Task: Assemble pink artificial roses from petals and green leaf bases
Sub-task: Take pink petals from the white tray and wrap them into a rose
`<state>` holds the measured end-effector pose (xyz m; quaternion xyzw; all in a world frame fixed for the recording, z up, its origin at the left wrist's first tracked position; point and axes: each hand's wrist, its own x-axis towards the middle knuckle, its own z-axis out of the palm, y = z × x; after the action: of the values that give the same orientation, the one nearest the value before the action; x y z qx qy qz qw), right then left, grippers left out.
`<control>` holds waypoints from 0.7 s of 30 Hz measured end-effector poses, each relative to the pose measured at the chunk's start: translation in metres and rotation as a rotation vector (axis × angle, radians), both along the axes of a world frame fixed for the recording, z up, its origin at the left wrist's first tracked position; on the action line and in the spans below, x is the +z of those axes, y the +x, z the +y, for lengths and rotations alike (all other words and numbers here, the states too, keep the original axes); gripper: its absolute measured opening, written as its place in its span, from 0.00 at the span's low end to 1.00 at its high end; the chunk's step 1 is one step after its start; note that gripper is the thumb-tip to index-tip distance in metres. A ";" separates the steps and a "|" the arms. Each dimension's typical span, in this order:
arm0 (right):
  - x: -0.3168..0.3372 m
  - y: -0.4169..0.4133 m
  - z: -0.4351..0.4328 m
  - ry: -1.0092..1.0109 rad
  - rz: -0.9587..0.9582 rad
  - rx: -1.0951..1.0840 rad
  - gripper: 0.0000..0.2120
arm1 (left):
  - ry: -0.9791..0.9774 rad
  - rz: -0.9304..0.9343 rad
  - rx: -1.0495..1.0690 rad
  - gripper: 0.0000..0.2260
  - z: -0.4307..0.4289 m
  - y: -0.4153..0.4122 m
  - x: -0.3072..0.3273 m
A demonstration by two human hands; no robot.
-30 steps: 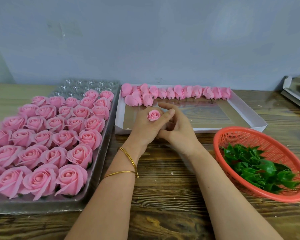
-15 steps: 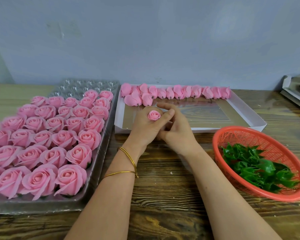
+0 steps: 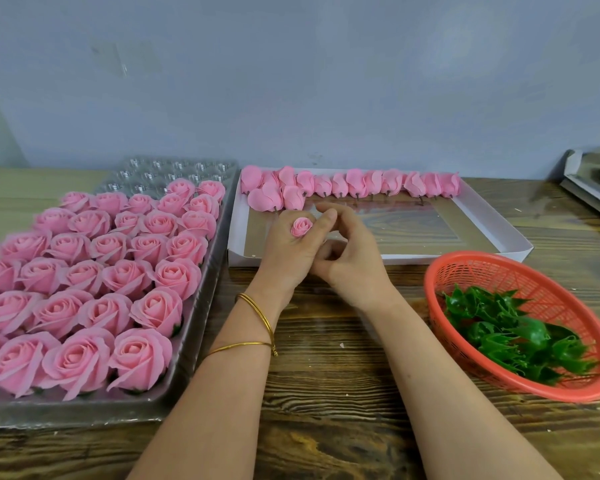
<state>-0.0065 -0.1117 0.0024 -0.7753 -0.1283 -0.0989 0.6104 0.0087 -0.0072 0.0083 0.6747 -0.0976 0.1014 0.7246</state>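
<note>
Holding rosebud, table centre toward 12 o'clock: left hand grips it upright. Right hand: fingers curled beside rosebud, grip cannot tell. Risks: hard squeeze may crush rosebud; loosened grip may unroll it. Leaf bases, basket, 4 o'clock, untouched.

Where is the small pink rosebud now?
Head view, near centre: the left hand holds the small pink rosebud, right hand against it, over the near-left corner of the white tray, below the petal row.
</note>
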 end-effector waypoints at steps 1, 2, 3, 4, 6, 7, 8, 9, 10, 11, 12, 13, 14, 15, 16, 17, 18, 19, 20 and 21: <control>0.000 0.000 0.000 -0.002 0.001 -0.001 0.30 | -0.001 0.005 0.007 0.20 0.000 0.000 0.000; 0.000 0.000 0.000 -0.004 0.007 -0.001 0.30 | -0.003 0.010 0.012 0.20 0.000 0.000 -0.001; 0.000 0.000 -0.001 -0.003 0.013 -0.002 0.29 | -0.006 0.014 0.015 0.20 -0.001 0.000 -0.001; 0.001 0.000 -0.001 0.003 0.020 -0.001 0.29 | -0.004 0.016 0.020 0.19 -0.001 0.001 -0.002; 0.001 0.000 -0.003 0.024 0.037 0.004 0.30 | 0.008 0.014 0.026 0.17 -0.002 0.001 -0.004; 0.001 0.000 -0.003 0.030 0.044 0.008 0.30 | 0.018 0.011 0.030 0.16 -0.001 0.002 -0.004; 0.002 0.000 -0.003 0.036 0.047 0.012 0.30 | 0.030 0.006 0.038 0.15 -0.001 0.002 -0.004; 0.002 0.000 -0.002 0.046 0.046 0.013 0.30 | 0.041 -0.001 0.045 0.14 -0.001 0.002 -0.005; 0.003 -0.001 -0.001 0.059 0.046 0.012 0.29 | 0.051 -0.010 0.052 0.14 0.000 0.003 -0.005; 0.004 -0.002 0.000 0.079 0.051 0.004 0.28 | 0.061 -0.023 0.063 0.13 0.000 0.003 -0.004; 0.004 -0.002 0.001 0.106 0.061 -0.015 0.28 | 0.076 -0.043 0.084 0.13 0.000 0.003 -0.004; 0.005 -0.002 0.001 0.139 0.070 -0.043 0.27 | 0.097 -0.069 0.110 0.14 0.000 0.004 -0.004; 0.006 -0.002 0.001 0.172 0.073 -0.074 0.26 | 0.121 -0.097 0.136 0.14 0.000 0.004 -0.004; 0.007 -0.002 0.000 0.205 0.069 -0.100 0.24 | 0.144 -0.121 0.156 0.15 0.000 0.005 -0.005; 0.008 -0.002 0.000 0.231 0.064 -0.118 0.21 | 0.158 -0.138 0.164 0.16 0.000 0.006 -0.006; 0.009 -0.002 0.000 0.239 0.063 -0.133 0.20 | 0.167 -0.152 0.157 0.16 0.000 0.006 -0.007; 0.010 -0.001 0.001 0.230 0.065 -0.148 0.20 | 0.187 -0.164 0.145 0.15 -0.001 0.006 -0.007; 0.010 -0.001 0.002 0.209 0.067 -0.161 0.21 | 0.204 -0.176 0.131 0.12 -0.002 0.006 -0.008; 0.009 0.000 0.003 0.181 0.065 -0.172 0.22 | 0.213 -0.193 0.118 0.08 -0.003 0.006 -0.009; 0.009 0.000 0.004 0.154 0.063 -0.182 0.23 | 0.214 -0.199 0.111 0.07 -0.004 0.005 -0.009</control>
<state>-0.0062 -0.1074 0.0113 -0.7373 -0.0302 -0.1388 0.6604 0.0141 -0.0112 -0.0008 0.7389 -0.1417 0.1967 0.6287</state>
